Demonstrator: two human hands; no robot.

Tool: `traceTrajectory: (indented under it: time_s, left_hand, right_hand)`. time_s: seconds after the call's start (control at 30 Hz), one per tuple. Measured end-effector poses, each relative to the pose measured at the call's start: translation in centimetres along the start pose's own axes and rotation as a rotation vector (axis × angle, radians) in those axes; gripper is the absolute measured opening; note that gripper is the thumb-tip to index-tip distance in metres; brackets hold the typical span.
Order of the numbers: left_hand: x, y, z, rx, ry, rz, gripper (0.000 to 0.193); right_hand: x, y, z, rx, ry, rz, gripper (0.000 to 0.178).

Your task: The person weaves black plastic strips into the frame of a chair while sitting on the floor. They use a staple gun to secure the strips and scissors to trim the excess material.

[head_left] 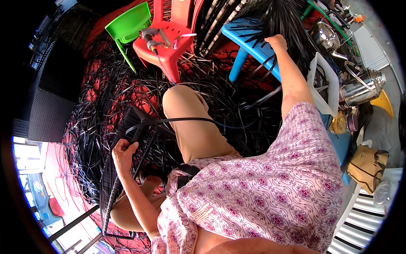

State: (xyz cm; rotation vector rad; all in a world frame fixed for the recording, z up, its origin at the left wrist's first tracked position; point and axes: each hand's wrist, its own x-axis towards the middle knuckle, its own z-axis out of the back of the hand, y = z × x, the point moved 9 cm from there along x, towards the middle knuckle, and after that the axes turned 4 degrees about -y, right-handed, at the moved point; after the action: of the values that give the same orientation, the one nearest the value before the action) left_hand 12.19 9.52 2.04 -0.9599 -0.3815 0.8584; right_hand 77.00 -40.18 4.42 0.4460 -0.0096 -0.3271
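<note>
While fingers (270, 39) grip strips (284, 20), a tray (312, 73) seemingly holds dark things (322, 82).

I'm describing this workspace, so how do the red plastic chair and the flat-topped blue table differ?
The red plastic chair has a backrest; the flat-topped blue table shows none. The chair holds a grey handheld tool, while long, flat black strips lie over the table. The right hand is at the table's strips; no hand touches the chair. Both are brightly coloured and bear things.
</note>
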Motion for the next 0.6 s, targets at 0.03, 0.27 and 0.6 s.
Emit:
traceTrajectory:
  time_s: [0.03, 0.27, 0.6]
  left_hand:
    - [-0.2, -0.2, 0.0, 0.006, -0.008, 0.005, 0.027]
    - [-0.1, 0.2, 0.6, 0.044, -0.038, -0.039, 0.028]
    - [0.1, 0.2, 0.9, 0.175, -0.062, -0.099, 0.032]
  right_hand:
    - [0.2, 0.0, -0.3, 0.005, 0.006, 0.005, 0.046]
    - [2.8, 0.0, -3.6, 0.511, -0.066, 0.08, 0.023]
    - [-5.2, -4.7, -0.7, 1.073, 0.391, -0.035, 0.011]
